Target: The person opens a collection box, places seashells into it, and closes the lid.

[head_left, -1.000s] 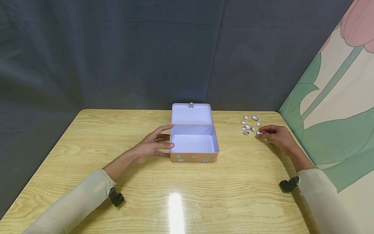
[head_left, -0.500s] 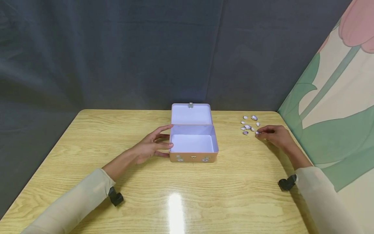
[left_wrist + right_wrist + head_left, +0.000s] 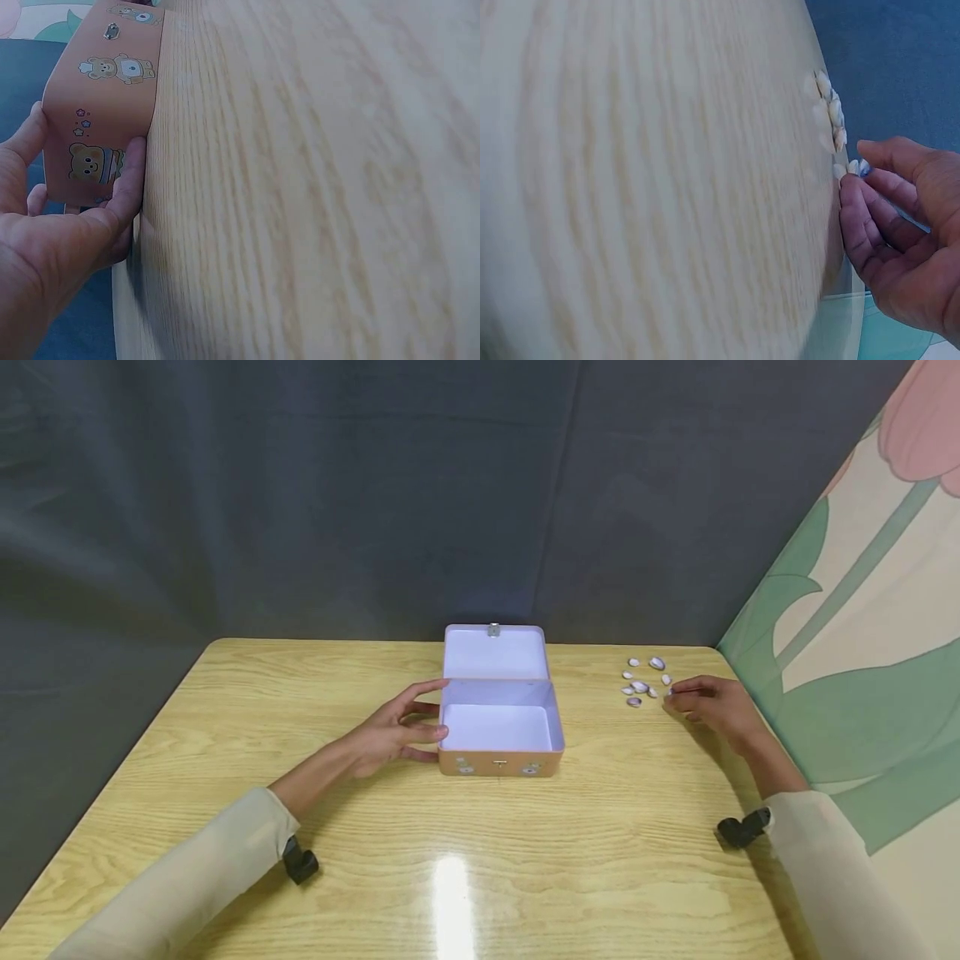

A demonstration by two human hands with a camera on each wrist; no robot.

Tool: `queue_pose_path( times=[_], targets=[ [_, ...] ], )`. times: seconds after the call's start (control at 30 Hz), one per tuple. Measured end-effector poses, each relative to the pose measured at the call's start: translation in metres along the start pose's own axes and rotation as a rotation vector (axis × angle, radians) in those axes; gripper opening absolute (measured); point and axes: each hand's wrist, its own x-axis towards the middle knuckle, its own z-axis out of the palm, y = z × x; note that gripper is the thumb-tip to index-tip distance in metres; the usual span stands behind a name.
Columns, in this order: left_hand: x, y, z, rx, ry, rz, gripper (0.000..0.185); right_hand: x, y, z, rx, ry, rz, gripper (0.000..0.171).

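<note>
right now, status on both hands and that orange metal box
Left hand touching open box. Right hand pinching small purple-white shell. Only loose shells between.

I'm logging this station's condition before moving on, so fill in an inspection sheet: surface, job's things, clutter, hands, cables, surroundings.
Surface: light-yellow wood-grain table, with a bright glare patch near the front.
Job's things: open peach-orange rectangular metal-looking box, bears printed outside, pale lilac inside, its lid raised behind; small white-and-purple shell-like pieces loosely clustered to the box's right.
Clutter: nothing seen.
Left hand: spread fingers touch the box's left end.
Right hand: fingers pinch one small piece beside the cluster; whether it is lifted cannot be told.
Cables: nothing seen.
Surroundings: dark blue-grey cloth behind the table; panel with pink tulip and green leaves on the right.
</note>
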Motion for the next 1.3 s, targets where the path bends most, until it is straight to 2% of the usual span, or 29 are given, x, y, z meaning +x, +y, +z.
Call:
queue_pose_path(
  times=[0.27,0.43,0.53,0.7,0.87,1.0,1.17,1.3],
  targets=[
    [-0.001,0.000,0.000,0.007,-0.015,0.004,0.084,0.003,-0.005,0.004,0.059,0.040,0.004,0.043],
    [-0.001,0.001,0.000,0.008,-0.024,0.002,0.084,0.002,-0.008,0.008,0.116,0.030,-0.010,0.046],
    [-0.002,0.001,0.001,0.006,-0.027,0.001,0.085,0.002,-0.009,0.009,0.188,0.028,-0.018,0.041],
    [-0.002,0.001,0.002,-0.001,-0.029,0.001,0.085,-0.001,-0.012,0.011,0.362,0.023,-0.040,0.018],
    [-0.004,0.002,0.002,-0.006,-0.024,0.002,0.085,-0.004,-0.020,0.016,0.441,0.014,-0.079,0.017],
    [-0.005,0.003,0.001,-0.002,-0.020,0.003,0.085,-0.006,-0.031,0.024,0.428,0.004,-0.120,0.021],
    [-0.006,0.002,0.000,0.003,-0.013,-0.001,0.086,-0.009,-0.051,0.039,0.292,-0.002,-0.125,0.043],
    [-0.007,0.001,-0.001,0.009,-0.010,0.002,0.085,-0.012,-0.067,0.051,0.253,-0.019,-0.141,0.045]
  ],
)
